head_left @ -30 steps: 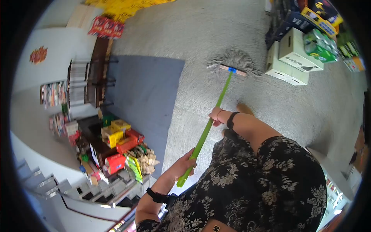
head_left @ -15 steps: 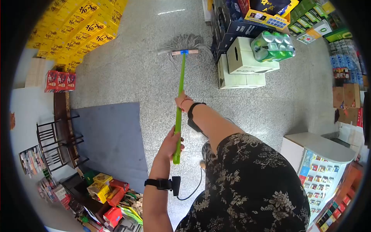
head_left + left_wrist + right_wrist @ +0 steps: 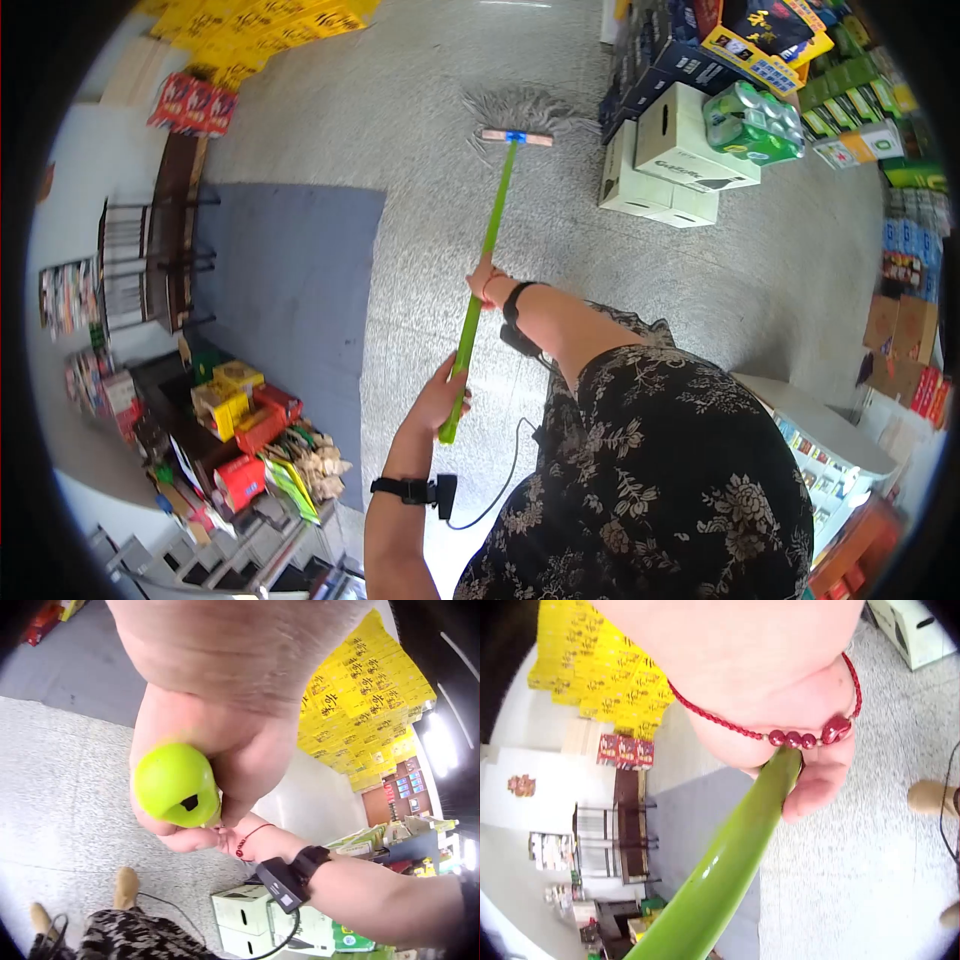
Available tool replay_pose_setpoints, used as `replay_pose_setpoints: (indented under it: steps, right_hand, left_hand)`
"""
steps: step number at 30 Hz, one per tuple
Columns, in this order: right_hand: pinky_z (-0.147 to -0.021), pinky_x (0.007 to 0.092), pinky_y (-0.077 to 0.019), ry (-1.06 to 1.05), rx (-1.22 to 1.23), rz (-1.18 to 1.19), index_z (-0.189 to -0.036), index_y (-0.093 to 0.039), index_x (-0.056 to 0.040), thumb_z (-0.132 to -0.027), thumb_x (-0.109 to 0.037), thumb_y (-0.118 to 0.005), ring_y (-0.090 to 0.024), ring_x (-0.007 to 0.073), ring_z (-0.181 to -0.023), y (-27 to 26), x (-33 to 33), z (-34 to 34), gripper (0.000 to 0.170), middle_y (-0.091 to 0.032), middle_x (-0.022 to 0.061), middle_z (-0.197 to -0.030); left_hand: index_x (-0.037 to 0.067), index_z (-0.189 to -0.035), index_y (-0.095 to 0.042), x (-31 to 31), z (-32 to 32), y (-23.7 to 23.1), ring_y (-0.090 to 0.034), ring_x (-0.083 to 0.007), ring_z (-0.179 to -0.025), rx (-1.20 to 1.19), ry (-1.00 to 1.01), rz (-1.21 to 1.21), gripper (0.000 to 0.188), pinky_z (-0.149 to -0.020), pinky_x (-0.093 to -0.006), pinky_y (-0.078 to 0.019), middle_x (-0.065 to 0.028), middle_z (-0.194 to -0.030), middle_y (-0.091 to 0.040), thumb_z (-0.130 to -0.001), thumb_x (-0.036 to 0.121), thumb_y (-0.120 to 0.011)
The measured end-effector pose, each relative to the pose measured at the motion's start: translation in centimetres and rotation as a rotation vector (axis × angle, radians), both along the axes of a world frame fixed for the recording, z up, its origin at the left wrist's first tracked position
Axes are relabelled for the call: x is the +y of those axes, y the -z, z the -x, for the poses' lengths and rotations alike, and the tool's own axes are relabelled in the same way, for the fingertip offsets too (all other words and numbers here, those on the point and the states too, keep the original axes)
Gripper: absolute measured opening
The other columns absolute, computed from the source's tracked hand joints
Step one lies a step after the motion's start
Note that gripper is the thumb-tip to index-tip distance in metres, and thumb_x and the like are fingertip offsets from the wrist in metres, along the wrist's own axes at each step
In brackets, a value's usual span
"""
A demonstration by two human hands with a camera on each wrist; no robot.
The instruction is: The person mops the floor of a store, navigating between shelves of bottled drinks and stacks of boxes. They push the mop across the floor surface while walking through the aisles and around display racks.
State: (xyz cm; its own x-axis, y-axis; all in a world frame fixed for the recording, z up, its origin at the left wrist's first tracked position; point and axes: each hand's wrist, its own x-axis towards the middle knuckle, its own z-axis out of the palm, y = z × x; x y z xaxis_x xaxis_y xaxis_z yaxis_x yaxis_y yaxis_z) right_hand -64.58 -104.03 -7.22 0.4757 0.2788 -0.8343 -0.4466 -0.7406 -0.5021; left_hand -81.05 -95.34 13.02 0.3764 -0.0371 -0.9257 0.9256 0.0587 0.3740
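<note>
A mop with a green handle [image 3: 497,215] slants across the floor in the head view. Its grey string head [image 3: 540,105] lies spread on the floor, joined to a pale crossbar with a blue centre. My right hand [image 3: 485,280] grips the handle around its middle; in the right wrist view its fingers [image 3: 814,796] wrap the pole below a red beaded bracelet. Nearer my body, my left hand [image 3: 437,397] holds the handle close to its end. The rounded green end cap [image 3: 174,784] pokes out of that fist in the left wrist view.
White cartons [image 3: 690,140] topped by a green-wrapped pack of cans [image 3: 755,122] stand right of the mop head, beside dark boxes [image 3: 650,85]. A blue-grey mat [image 3: 290,270] covers the floor at left. Yellow cartons [image 3: 270,35] stand at the far left, and a cable hangs by my legs.
The mop head has slid forward over the floor, from beside the white cartons to near the dark boxes. Both hands keep their hold on the handle; the head view has swung about.
</note>
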Motion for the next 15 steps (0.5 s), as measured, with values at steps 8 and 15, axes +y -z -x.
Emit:
replay_pose_setpoints:
  steps: [8,15]
  right_hand:
    - [-0.038,0.0337,-0.0518,-0.244,0.33,-0.062,-0.112,-0.038,0.0127,-0.089,-0.033,-0.05,-0.062,0.0247,-0.049,-6.7,0.6,29.2,0.052,-0.06,0.0203,-0.079]
    - [-0.047,0.0416,-0.055,-0.72,0.662,-0.044,-0.099,-0.047,0.0109,-0.087,-0.04,-0.05,-0.064,0.031,-0.057,-5.4,-1.5,48.2,0.053,-0.059,0.0222,-0.073]
  left_hand:
    - [0.017,-0.141,-0.021,-1.4,32.4,-5.8,-0.045,-0.011,-0.058,0.122,-0.169,-0.039,0.057,-0.05,-0.0247,-0.0431,-0.004,-0.075,-0.047,-0.091,0.014,-0.047]
    - [0.014,-0.141,-0.019,-8.6,52.0,-10.3,-0.045,-0.0102,-0.054,0.171,-0.36,-0.028,0.057,-0.05,-0.025,-0.043,-0.0017,-0.069,-0.045,-0.091,0.015,-0.046]
